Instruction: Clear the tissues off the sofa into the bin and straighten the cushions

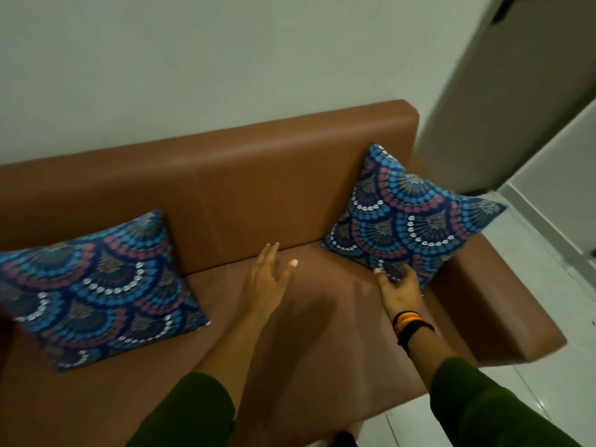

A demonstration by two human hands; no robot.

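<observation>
A brown leather sofa (258, 195) fills the view. Two blue patterned cushions rest on it. The left cushion (96, 285) lies slanted against the backrest at the sofa's left end. The right cushion (409, 217) stands on one corner, turned like a diamond, leaning on the backrest and right armrest. My right hand (398, 287) grips that cushion's bottom corner. My left hand (269, 275) hovers open over the middle of the seat, fingers spread, holding nothing. No tissues or bin are in view.
The sofa's right armrest (503, 304) juts out toward a white tiled floor (541, 253). A plain wall stands behind the backrest, and a pale door or panel (516, 91) is at the upper right.
</observation>
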